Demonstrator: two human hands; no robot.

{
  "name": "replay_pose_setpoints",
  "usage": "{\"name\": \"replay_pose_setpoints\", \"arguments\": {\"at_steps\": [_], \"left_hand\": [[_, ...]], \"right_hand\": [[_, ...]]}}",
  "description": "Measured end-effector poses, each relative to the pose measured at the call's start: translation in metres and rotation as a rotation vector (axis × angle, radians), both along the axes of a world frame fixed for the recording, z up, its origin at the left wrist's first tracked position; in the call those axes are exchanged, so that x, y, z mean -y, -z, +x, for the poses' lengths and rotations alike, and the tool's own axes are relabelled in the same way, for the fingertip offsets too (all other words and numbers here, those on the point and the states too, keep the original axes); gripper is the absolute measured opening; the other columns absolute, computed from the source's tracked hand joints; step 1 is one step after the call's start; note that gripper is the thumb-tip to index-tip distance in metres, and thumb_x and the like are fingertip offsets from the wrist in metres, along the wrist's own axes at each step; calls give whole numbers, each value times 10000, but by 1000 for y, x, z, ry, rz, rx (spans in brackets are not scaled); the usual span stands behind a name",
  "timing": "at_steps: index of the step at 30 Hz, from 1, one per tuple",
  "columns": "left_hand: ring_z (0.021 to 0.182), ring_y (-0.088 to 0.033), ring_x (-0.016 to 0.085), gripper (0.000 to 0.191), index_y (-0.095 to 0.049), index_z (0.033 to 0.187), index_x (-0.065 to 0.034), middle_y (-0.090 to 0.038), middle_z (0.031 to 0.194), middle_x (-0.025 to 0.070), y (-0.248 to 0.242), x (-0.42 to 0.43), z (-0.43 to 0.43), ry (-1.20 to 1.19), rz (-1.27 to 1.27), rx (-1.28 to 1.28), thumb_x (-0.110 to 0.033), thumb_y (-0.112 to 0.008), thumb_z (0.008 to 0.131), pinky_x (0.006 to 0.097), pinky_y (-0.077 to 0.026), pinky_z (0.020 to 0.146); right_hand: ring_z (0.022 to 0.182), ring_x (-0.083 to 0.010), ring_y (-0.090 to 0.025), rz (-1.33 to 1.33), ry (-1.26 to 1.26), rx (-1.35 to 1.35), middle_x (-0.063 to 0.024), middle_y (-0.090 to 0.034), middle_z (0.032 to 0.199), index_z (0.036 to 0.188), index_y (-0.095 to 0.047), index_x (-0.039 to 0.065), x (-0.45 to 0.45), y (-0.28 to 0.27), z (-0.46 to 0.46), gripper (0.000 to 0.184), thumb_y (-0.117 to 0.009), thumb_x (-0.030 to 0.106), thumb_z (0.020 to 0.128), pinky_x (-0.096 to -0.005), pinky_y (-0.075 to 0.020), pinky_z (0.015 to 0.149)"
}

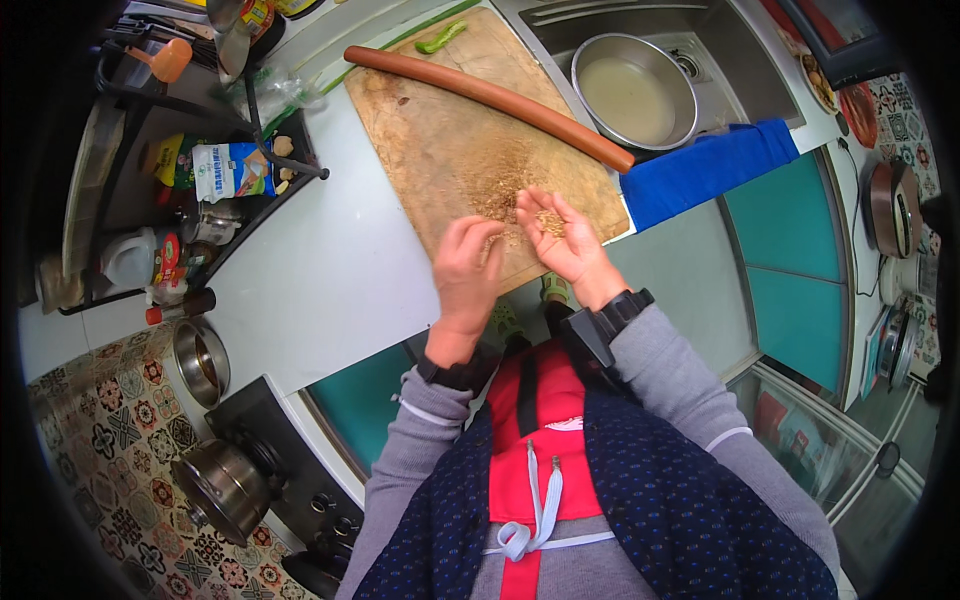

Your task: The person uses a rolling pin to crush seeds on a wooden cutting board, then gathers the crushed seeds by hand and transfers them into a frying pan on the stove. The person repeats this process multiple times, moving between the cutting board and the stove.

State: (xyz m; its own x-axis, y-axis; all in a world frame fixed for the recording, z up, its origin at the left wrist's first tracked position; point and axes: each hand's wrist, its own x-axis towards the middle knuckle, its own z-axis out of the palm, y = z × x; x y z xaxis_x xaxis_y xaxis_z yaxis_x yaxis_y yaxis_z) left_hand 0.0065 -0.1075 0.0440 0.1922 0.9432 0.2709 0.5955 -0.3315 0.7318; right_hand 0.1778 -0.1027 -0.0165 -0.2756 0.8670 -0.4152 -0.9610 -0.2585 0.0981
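Observation:
My right hand (571, 244) is turned palm up and cupped, with a small heap of tan grains or seeds (551, 223) in it. Beside it, my left hand (469, 266) is blurred, its fingers curled over the near end of a worn wooden cutting board (420, 150). Whether those fingers pinch anything, I cannot tell. Brown crumbs and grains (504, 184) are scattered on the board just beyond both hands. A long reddish-brown wooden rolling pin (491, 101) lies diagonally across the board. Near the far edge rests a piece of green pepper (442, 37).
A metal basin (622, 46) of cloudy liquid stands in the sink (739, 94), upper right. Blue cloth (709, 174) hangs over the counter edge. At left are a black rack (217, 112) with packets and bottles, a metal bowl (217, 356) and a lidded pot (229, 480).

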Motion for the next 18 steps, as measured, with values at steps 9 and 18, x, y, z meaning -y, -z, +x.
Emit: {"name": "replay_pose_setpoints", "arguments": {"at_steps": [9, 18], "left_hand": [[1239, -499, 357, 417, -561, 1239, 10, -505, 1332, 227, 36, 10, -20, 350, 156, -546, -6, -548, 822, 415, -451, 1013], [1168, -534, 328, 350, -634, 1122, -24, -598, 1200, 161, 31, -88, 26, 325, 244, -387, -2, -590, 775, 376, -473, 964]], "right_hand": [[1111, -292, -610, 29, 37, 122, -205, -614, 1167, 1222, -527, -59, 21, 0, 49, 370, -475, 244, 1018, -392, -512, 1000], [1088, -286, -625, 24, 40, 192, -205, -625, 1163, 1194, -544, -64, 30, -7, 56, 368, -471, 252, 1020, -378, -529, 967]]}}
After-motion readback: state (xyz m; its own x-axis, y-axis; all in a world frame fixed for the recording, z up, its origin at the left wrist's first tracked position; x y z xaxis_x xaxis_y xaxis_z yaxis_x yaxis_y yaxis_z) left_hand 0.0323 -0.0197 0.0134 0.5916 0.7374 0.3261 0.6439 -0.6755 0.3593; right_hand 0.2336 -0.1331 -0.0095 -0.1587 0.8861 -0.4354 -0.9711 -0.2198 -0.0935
